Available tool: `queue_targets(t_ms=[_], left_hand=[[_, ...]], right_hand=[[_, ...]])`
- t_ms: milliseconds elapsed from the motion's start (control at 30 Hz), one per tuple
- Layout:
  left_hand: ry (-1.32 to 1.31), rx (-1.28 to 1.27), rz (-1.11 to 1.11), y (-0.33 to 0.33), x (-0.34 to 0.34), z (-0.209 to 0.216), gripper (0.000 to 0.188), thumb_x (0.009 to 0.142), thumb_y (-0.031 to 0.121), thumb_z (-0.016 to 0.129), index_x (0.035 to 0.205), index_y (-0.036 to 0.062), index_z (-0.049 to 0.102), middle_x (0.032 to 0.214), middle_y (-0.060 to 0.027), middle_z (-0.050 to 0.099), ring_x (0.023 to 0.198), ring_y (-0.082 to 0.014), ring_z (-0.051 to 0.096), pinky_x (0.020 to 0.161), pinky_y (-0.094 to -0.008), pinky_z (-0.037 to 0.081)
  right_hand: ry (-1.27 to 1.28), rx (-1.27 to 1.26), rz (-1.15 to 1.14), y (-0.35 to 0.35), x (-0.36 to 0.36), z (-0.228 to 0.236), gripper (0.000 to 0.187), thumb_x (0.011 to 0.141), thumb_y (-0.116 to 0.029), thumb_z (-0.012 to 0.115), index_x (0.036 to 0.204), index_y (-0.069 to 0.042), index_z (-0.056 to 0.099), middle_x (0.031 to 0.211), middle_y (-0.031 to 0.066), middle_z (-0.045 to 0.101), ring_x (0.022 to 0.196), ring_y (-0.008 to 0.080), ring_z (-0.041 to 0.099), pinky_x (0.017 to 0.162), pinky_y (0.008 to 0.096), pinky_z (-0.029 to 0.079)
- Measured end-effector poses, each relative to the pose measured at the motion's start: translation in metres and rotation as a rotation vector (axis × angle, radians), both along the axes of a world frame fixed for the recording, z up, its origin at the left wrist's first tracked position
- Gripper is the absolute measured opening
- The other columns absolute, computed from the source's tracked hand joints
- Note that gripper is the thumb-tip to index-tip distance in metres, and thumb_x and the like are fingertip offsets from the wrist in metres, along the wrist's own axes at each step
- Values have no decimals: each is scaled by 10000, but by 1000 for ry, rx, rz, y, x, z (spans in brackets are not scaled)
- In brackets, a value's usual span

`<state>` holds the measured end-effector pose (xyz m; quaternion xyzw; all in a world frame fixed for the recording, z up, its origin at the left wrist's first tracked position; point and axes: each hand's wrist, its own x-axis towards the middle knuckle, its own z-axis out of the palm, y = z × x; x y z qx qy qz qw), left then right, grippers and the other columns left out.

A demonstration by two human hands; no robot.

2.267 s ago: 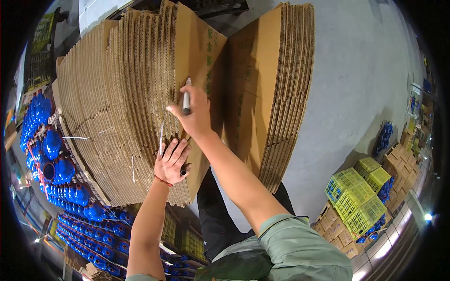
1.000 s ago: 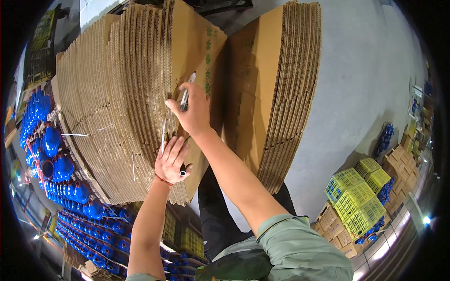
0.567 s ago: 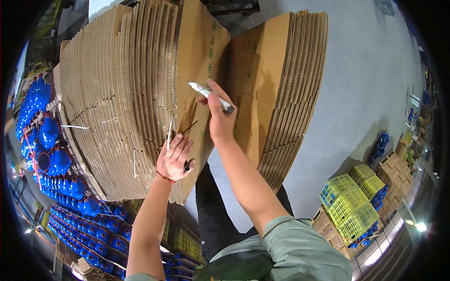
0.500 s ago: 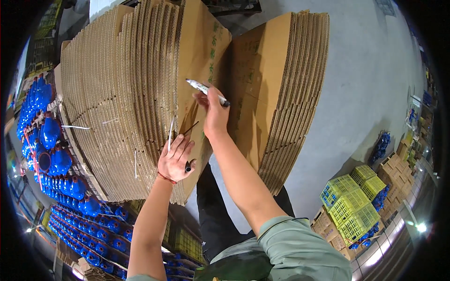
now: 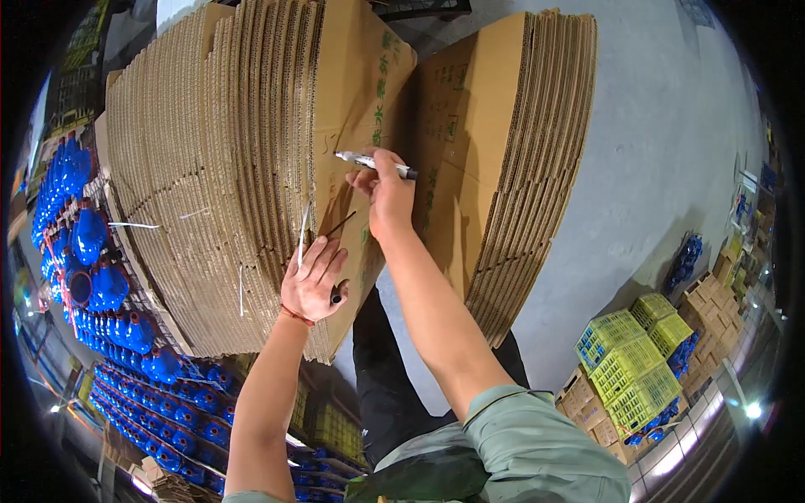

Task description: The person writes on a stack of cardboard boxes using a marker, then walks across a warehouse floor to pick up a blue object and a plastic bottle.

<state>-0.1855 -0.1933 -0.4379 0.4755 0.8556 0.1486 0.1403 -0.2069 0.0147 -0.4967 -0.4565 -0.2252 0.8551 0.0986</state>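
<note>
My right hand [image 5: 391, 199] grips a white marker [image 5: 360, 159] with a dark rear end. Its tip meets or nearly meets the near panel of a folded cardboard box [image 5: 344, 101], just beside a short dark pen stroke [image 5: 328, 145]. My left hand [image 5: 312, 277] lies with outstretched fingers against the edges of the thick left stack of flattened boxes [image 5: 201, 168]. Tucked by its thumb is a small black cap [image 5: 336, 297]. A white strap end [image 5: 303, 235] sticks out above those fingers.
Another bundle of flattened boxes [image 5: 537, 159] stands to the right, joined by a deep fold. Blue bottle-shaped items [image 5: 90, 239] fill racks at the left. Yellow crates [image 5: 631, 360] and stacked brown cartons [image 5: 708, 306] stand on the floor at the right.
The marker has dipped slightly and now lies flatter in my right hand. A dark stroke shows on the cardboard above its tip. My left hand stays in nearly the same place.
</note>
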Motion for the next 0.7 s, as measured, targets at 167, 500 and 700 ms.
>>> queue_targets(t_ms=[167, 500, 700], left_hand=[[-2, 74, 0, -3, 1, -1, 556, 803, 319, 642, 1311, 99, 594, 1448, -100, 503, 1386, -281, 438, 1149, -491, 329], [71, -127, -171, -47, -32, 7, 661, 744, 426, 687, 1337, 150, 595, 1556, -57, 412, 1453, -296, 334, 1185, -563, 230], [63, -105, -129, -39, -30, 2, 641, 738, 417, 657, 1338, 196, 602, 1518, -17, 453, 1429, -270, 372, 1164, -560, 271]], right_hand=[[-114, 1106, 475, -40, -21, 28, 457, 827, -352, 777, 1140, -88, 573, 1050, 133, 604, 1018, 331, 578, 889, 442, 432], [-459, 1862, 579, 58, 50, 78, 361, 813, -167, 771, 1106, -140, 563, 932, 83, 546, 925, 312, 545, 833, 430, 378], [71, 543, 86, 15, 16, 88, 336, 969, -270, 630, 1152, 10, 665, 912, 76, 684, 829, 169, 630, 828, 322, 482]])
